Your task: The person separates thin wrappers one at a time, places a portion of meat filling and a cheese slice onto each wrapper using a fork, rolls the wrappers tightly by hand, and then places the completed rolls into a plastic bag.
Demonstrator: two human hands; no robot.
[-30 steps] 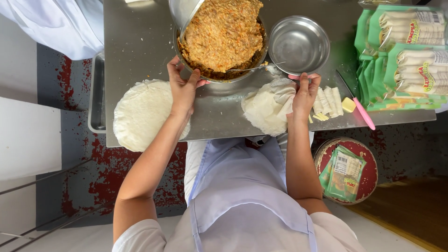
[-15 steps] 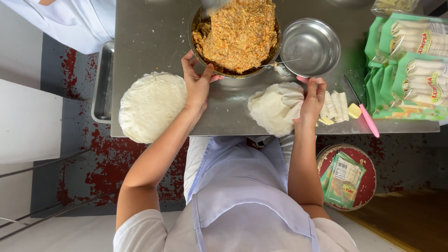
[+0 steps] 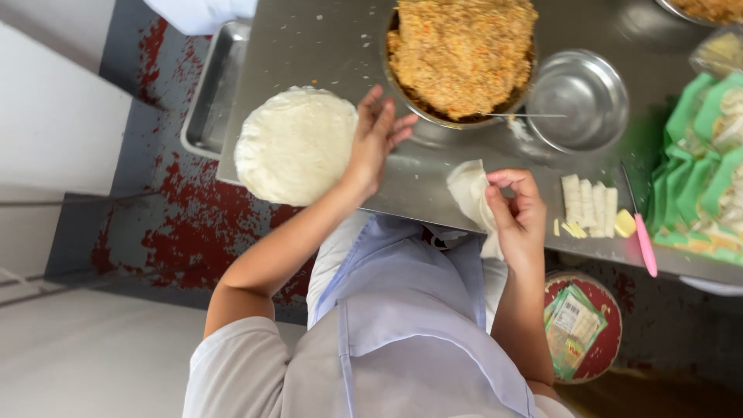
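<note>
Wrapper stack white. Filling orange-brown, speckled. Tabletop grey steel. Knife handle pink. Packets green. Apron pale blue. Floor grey, red-splotched.

A big metal bowl heaped with orange-brown filling stands on the steel table; an empty metal bowl sits just beside it. Pale cut strips lie near a pink-handled knife. Green packets crowd the table's end. A steel tray hangs alongside, and a red bin sits below.
</note>
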